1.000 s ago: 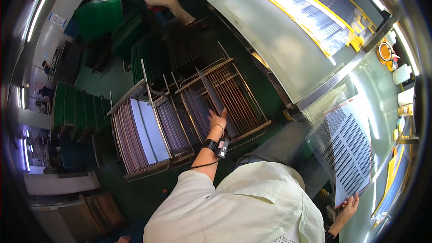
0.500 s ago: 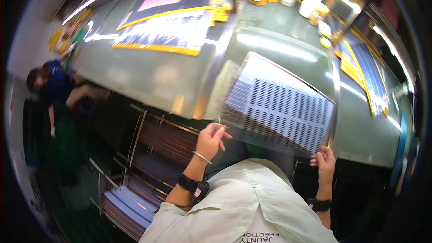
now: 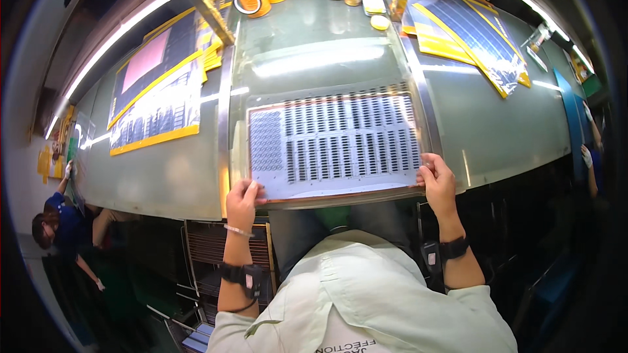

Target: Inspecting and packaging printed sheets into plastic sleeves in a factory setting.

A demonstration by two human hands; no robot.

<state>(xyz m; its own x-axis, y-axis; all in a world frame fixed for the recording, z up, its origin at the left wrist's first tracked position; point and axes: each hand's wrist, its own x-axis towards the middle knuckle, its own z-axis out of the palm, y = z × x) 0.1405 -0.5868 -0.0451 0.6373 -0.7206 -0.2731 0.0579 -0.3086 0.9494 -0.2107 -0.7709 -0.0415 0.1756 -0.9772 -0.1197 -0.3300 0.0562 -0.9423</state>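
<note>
Both hands at the corners here, centre of the frame! The left hand [image 3: 242,204] has thumb and fingers drawn in narrow at the lower left corner of a pale blue, copper-edged panel [image 3: 271,188], and the right hand [image 3: 438,183] matches it at the lower right, pinched just as close. Whether the fingertips take in the clear slot-patterned film [image 3: 350,136] along with the panel, I cannot tell. That film seems to lie on top, its rows of dark slots running past the panel's upper edge, so the two look out of square.

The panel lies on the greenish glossy worktop [image 3: 261,37], between two metal strips, its lower side close to the table's near edge. Good handling here, I'd judge, means an even, light pinch on both sides, fingertips only at the margins and well off the slots, both corners level so nothing bows or slides. Small nudges look wiser than big pulls, with the eye on the gap along the upper edge.

Upper centre, an orange tape roll [image 3: 252,1] sits clear of the work; yellow-bordered sheets [image 3: 156,107] lie off to the left. Lower left, a slotted rack [image 3: 226,248] stands below the table.
</note>
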